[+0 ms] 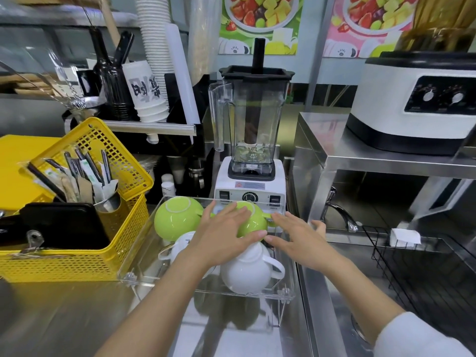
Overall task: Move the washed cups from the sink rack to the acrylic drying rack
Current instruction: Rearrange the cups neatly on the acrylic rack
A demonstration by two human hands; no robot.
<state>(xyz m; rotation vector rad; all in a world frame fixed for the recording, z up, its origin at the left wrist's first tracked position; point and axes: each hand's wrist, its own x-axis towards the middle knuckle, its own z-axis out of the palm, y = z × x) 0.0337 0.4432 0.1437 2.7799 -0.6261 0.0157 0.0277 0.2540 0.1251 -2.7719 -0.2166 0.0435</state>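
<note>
The clear acrylic drying rack (144,253) stands on the steel counter in front of me. Upside down in it are a green cup (177,217) at the back left, a second green cup (253,220) at the back right, a white cup (251,271) at the front right, and another white cup (180,247) partly hidden under my arm. My left hand (221,235) lies over the second green cup, fingers wrapped on it. My right hand (296,238) hovers just right of that cup, fingers spread, holding nothing. The black wire sink rack (412,266) spans the sink at the right and looks bare.
A yellow plastic basket (123,228) with cutlery and a black tray sits left of the acrylic rack. A blender (251,140) stands right behind it. A steel shelf (373,158) with a white appliance (417,104) overhangs the faucet (342,215). A white cloth (404,237) lies by the sink.
</note>
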